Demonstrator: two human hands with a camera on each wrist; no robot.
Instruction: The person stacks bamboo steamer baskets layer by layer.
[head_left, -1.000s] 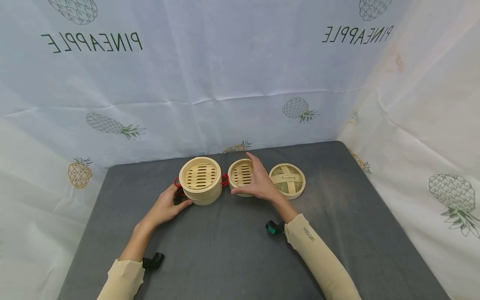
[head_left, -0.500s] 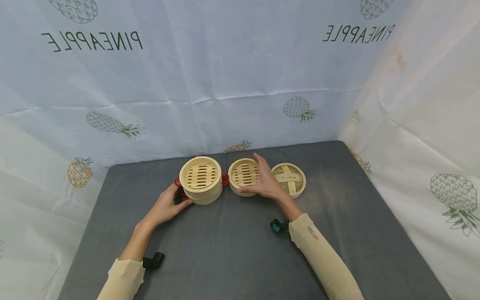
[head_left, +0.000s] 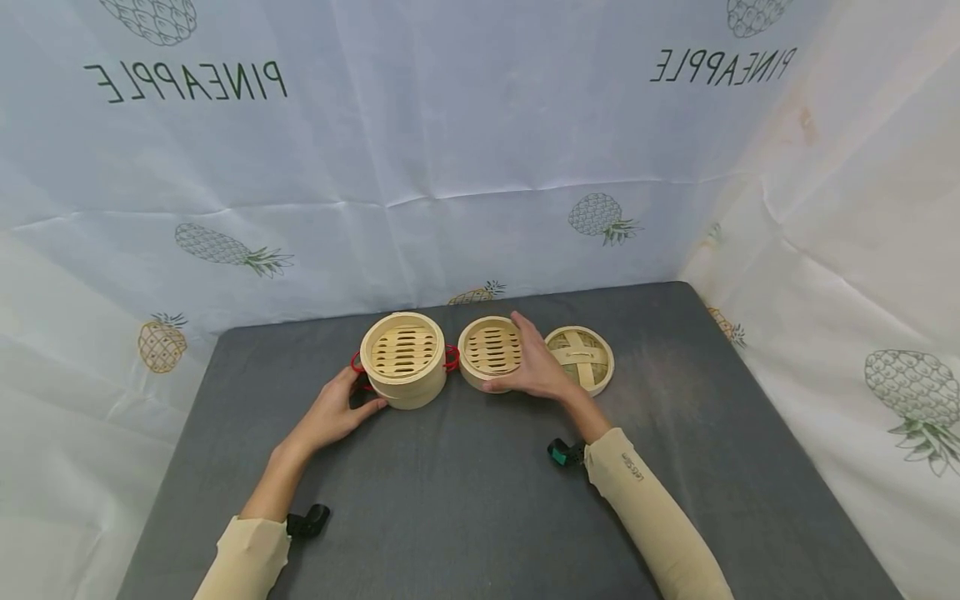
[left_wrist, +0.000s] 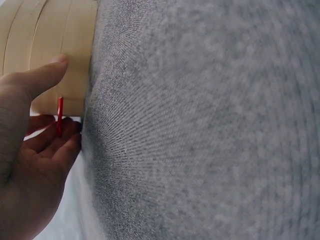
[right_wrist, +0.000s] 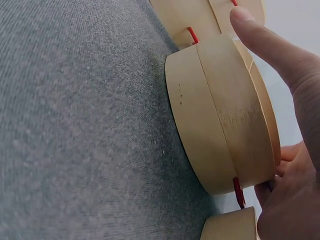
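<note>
A stacked bamboo steamer (head_left: 401,358) with red loop handles stands at the back of the grey table (head_left: 465,492). My left hand (head_left: 341,410) holds its left wall. In the left wrist view the thumb (left_wrist: 42,77) lies on the wood (left_wrist: 70,45) and a red loop (left_wrist: 60,116) passes by the curled fingers. A single low steamer tier (head_left: 489,348) sits just right of the stack. My right hand (head_left: 534,367) grips it from the right side, thumb (right_wrist: 272,47) along the near wall (right_wrist: 220,115). A woven lid (head_left: 588,358) lies right of the hand, partly hidden.
White sheets printed with pineapples (head_left: 465,167) close off the back and right side of the table. The front half of the grey table surface lies bare. Small black devices hang at my wrists (head_left: 307,521).
My right hand has slid slightly right and settled lower round the single tier, uncovering more of its slatted floor. The left hand and the stack have stayed put.
</note>
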